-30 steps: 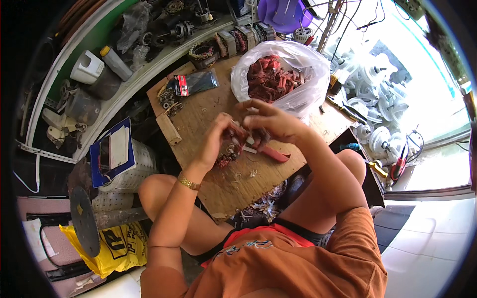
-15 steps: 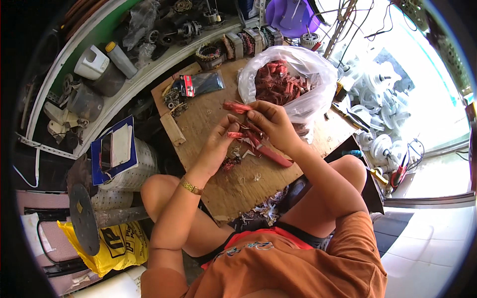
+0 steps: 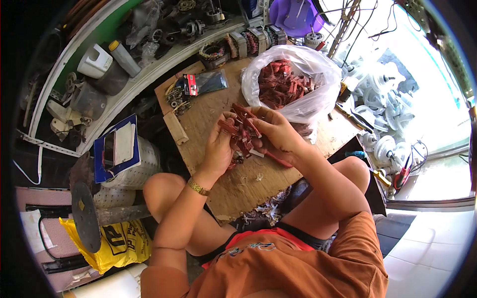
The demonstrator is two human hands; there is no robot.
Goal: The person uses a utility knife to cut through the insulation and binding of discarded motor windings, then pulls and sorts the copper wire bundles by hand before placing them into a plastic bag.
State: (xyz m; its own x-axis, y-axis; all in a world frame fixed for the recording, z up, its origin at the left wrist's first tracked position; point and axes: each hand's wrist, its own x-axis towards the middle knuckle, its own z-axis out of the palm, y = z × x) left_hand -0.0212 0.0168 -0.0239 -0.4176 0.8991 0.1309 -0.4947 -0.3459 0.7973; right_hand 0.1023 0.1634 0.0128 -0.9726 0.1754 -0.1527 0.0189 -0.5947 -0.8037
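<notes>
Both hands meet above the wooden board, fingers bent around a bundle of dark red strips. My left hand grips its left side, and a gold wristwatch sits on that wrist. From the other side my right hand pinches the upper right part. Strip ends stick up and out between the fingers; the bundle's underside is partly hidden. Beneath my right hand, a long red handle-like piece lies on the board. Beyond the hands stands an open clear plastic bag of similar red-brown strips.
A flat packet and small metal parts lie at the board's far left. Several wound motor stators line the back. Pliers are at the right edge. White plastic parts pile up beyond.
The red strips, held in separate pieces before, are now gathered together between both hands. My right hand has turned and lowered slightly. The view has shifted a little.
</notes>
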